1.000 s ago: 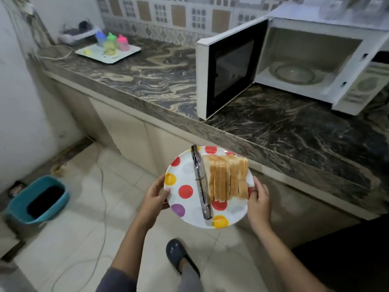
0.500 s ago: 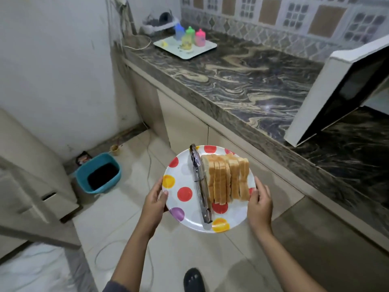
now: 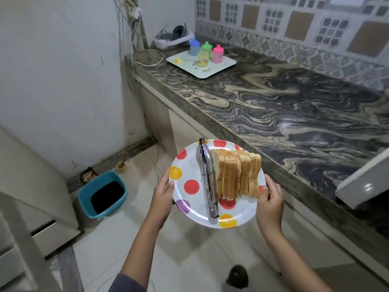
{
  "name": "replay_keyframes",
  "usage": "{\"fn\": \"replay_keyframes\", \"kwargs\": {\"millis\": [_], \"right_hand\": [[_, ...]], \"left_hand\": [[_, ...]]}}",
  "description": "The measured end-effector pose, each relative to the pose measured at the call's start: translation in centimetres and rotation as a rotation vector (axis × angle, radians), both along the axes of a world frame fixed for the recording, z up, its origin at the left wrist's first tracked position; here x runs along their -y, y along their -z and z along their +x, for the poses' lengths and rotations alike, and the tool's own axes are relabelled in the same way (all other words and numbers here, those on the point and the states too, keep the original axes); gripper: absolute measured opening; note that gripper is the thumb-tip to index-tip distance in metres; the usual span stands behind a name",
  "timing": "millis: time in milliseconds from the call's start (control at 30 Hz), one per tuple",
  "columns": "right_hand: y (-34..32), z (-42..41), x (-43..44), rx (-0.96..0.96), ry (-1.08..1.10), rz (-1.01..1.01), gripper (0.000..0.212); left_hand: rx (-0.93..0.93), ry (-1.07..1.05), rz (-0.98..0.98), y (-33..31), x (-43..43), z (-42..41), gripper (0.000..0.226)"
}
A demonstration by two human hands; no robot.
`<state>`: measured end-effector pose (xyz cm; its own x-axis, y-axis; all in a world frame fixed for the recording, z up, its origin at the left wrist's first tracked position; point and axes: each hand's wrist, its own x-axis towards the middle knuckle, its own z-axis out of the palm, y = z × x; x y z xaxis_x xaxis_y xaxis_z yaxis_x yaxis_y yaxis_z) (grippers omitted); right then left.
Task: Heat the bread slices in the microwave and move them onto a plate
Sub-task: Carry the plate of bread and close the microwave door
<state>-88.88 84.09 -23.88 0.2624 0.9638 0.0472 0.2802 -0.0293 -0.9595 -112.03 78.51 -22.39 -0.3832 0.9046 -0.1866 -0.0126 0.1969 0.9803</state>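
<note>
White wall (image 3: 63, 70) rising at left, cables (image 3: 131, 28) hanging down its corner. Dark marbled desk (image 3: 294, 114) running along patterned tile backsplash (image 3: 294, 24), pale cabinet doors (image 3: 185, 131) sitting beneath. Blue bin (image 3: 103, 194) standing on light floor tiles (image 3: 189, 260). White tray (image 3: 212, 70) of coloured bottles (image 3: 217, 54) sitting at desk's far end.

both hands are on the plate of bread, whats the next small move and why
Probably set the plate down on the bare countertop just to its right. The left hand and right hand both grip its rim, so neither can take the tongs lying beside the bread slices, and the plate hangs over the floor.
</note>
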Motion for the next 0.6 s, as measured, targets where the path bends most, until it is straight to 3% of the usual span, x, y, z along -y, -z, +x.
{"fn": "replay_keyframes", "kwargs": {"millis": [400, 600], "right_hand": [[-1.2, 3.8, -16.3, 0.059, 0.165, 0.061, 0.037], [-1.4, 6.8, -22.0, 0.093, 0.318, 0.022, 0.037]], "left_hand": [[0.026, 0.174, 0.129, -1.8, -20.2, 3.1, 0.039], [0.054, 0.345, 0.101, -0.9, -29.9, 5.7, 0.039]]}}
